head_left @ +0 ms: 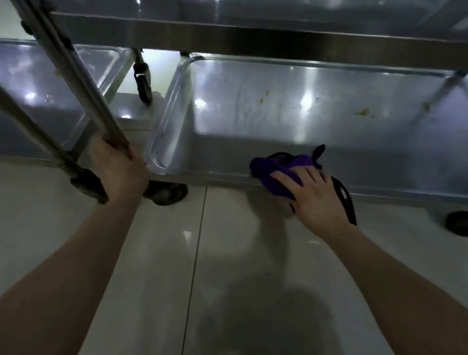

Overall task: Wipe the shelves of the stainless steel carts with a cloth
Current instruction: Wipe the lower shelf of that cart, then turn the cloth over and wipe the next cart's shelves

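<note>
Two stainless steel carts stand side by side on the pale glossy floor (pixel 209 295). Three shelves can be counted: the upper shelf (pixel 249 27) and the lower shelf (pixel 339 132) of the right cart, and one lower shelf (pixel 27 85) of the left cart.

There is one cloth (pixel 273 169), purple and bunched. It lies on the near edge of the right cart's lower shelf, a little right of the middle of that edge. The right hand (pixel 312 192) lies flat on top of it, the fingers stretched and spread, and it presses the cloth down on the rim. One black strap (pixel 344 200) hangs just beside this hand.

The left hand (pixel 116 162) has its fingers curled round the lower end of one slanted steel tube (pixel 63 51), near the left corner of the right cart. A second tube (pixel 23 112) runs below it.

On the right cart's lower shelf I count two yellow-green food spots (pixel 364 112), both toward the far edge and well apart from the cloth.

Three dark wheels (pixel 165 193) are plain; a fourth dark thing at the foot of the second tube I cannot tell
</note>
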